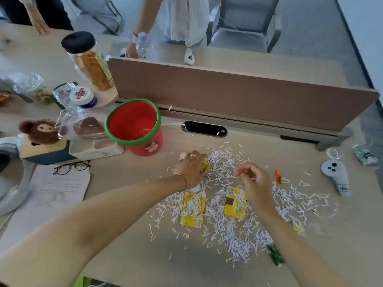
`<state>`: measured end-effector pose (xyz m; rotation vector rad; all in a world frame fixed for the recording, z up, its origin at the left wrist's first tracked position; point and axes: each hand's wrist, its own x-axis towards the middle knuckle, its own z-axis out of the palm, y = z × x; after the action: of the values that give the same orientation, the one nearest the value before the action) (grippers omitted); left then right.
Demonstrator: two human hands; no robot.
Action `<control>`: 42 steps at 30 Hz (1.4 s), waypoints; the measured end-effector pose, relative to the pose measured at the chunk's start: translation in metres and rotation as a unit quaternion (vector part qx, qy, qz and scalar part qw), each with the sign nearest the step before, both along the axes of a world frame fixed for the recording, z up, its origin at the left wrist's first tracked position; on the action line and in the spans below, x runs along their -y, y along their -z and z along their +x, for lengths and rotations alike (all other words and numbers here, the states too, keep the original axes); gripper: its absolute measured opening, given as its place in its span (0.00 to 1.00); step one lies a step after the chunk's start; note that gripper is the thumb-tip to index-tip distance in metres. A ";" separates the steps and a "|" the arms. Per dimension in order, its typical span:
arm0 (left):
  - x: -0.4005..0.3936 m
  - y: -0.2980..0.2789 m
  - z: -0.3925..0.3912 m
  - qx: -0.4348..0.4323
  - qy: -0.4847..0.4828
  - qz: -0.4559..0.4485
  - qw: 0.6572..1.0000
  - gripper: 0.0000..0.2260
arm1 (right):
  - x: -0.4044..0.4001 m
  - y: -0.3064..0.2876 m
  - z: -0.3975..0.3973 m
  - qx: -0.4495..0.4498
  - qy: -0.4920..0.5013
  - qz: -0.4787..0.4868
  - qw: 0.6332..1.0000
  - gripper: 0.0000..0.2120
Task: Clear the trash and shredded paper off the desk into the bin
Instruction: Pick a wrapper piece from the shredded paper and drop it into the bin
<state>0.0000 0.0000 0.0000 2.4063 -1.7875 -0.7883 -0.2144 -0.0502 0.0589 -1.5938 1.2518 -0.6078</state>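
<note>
White shredded paper (232, 228) lies scattered over the desk's middle. Among it lie two flattened yellow cartons (192, 210) (235, 203), an orange wrapper (277, 176) and a green wrapper (275, 255). My left hand (191, 169) curls over a yellow carton (206, 167) and a white object at the pile's far left edge. My right hand (253, 179) hovers over the shreds with fingers curled, pinching a few strips. The red bin with a green rim (132, 139) stands upright to the left of the pile, a little beyond my left hand.
A brown divider panel (238, 94) runs behind the bin. Jars, a plush bear (40, 130), a wrapped pastry, a white tray, glasses (71, 167) and papers crowd the left side. A white controller (336, 175) lies at right. People stand across the desk.
</note>
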 end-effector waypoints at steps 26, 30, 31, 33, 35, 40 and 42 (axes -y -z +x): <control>-0.035 0.007 -0.046 -0.252 -0.341 -0.051 0.904 0.24 | -0.024 0.141 -0.034 -0.404 -0.226 -0.092 0.882 0.41; -0.051 0.001 -0.053 -0.251 -0.350 -0.037 0.902 0.24 | -0.021 0.145 -0.030 -0.332 -0.163 -0.070 0.927 0.31; -0.056 -0.002 -0.056 -0.245 -0.347 -0.037 0.904 0.24 | -0.019 0.144 -0.028 -0.306 -0.147 -0.050 0.939 0.29; -0.063 -0.006 -0.062 -0.241 -0.343 -0.040 0.907 0.23 | -0.014 0.143 -0.027 -0.259 -0.109 -0.002 0.960 0.29; -0.069 -0.008 -0.064 -0.242 -0.354 -0.041 0.902 0.23 | -0.010 0.137 -0.027 -0.215 -0.084 0.037 0.972 0.27; -0.076 -0.012 -0.063 -0.245 -0.408 -0.066 0.877 0.20 | 0.000 0.124 -0.029 -0.154 -0.035 0.041 0.987 0.17; -0.077 -0.014 -0.063 -0.242 -0.427 -0.085 0.867 0.18 | 0.002 0.118 -0.029 -0.132 -0.025 0.036 0.990 0.12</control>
<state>-0.0625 0.0769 0.0141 2.2370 -0.4843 -0.9151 -0.2430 -0.0522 -0.0593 -1.6787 1.4052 -0.3238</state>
